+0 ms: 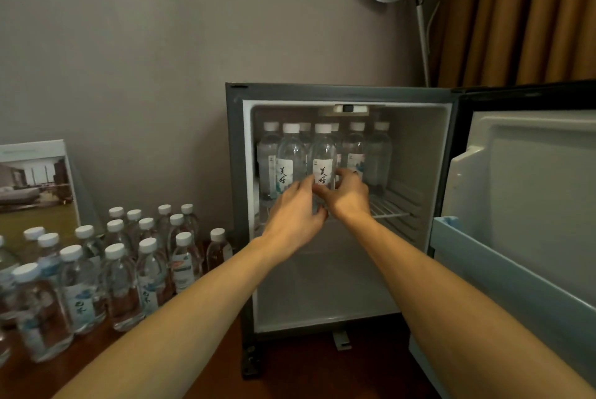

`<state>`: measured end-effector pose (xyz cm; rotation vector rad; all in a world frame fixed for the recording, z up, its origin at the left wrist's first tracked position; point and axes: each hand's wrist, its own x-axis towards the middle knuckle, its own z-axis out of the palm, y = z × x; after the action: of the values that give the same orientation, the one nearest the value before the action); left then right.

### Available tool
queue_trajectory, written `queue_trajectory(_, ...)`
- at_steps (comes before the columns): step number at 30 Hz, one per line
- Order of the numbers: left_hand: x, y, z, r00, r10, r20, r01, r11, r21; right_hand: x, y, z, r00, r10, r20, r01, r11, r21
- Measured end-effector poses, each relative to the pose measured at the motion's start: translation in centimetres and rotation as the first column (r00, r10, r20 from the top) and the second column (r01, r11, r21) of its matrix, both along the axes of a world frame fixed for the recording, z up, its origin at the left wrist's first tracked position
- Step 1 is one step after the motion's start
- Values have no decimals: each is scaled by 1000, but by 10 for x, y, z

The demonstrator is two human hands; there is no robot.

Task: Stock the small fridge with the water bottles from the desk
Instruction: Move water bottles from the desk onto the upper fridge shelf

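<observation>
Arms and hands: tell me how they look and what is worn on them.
The left hand and right hand are bare, with no gloves. The left forearm and right forearm are uncovered down to the picture's lower edge, so no sleeve shows. Neither wrist has a watch, bracelet or band. No ring shows on the visible fingers, though some are partly hidden.

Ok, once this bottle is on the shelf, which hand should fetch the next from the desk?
Left, probably. The left hand and right hand both grip the front bottle, but the desk bottles stand left of the fridge, on the left hand's side; the open door is on the right.
</observation>
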<state>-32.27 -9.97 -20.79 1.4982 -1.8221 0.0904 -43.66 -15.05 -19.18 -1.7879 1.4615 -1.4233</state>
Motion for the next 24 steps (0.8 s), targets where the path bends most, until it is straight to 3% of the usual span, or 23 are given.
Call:
queue_trajectory(8, 22, 40, -1, 999, -39, -16, 39, 999, -16, 11, 51, -15, 993, -86, -82, 77, 991, -113)
queue_trajectory(18, 133, 136, -21, 975, 219, -49, -222, 971, -84, 122, 129, -30, 967, 235, -101, -254, 925, -282)
queue_trajectory(24, 211, 184, -56, 912, 403, -80, -403, 915, 17, 202, 150, -69, 882, 419, -215, -448, 888, -108)
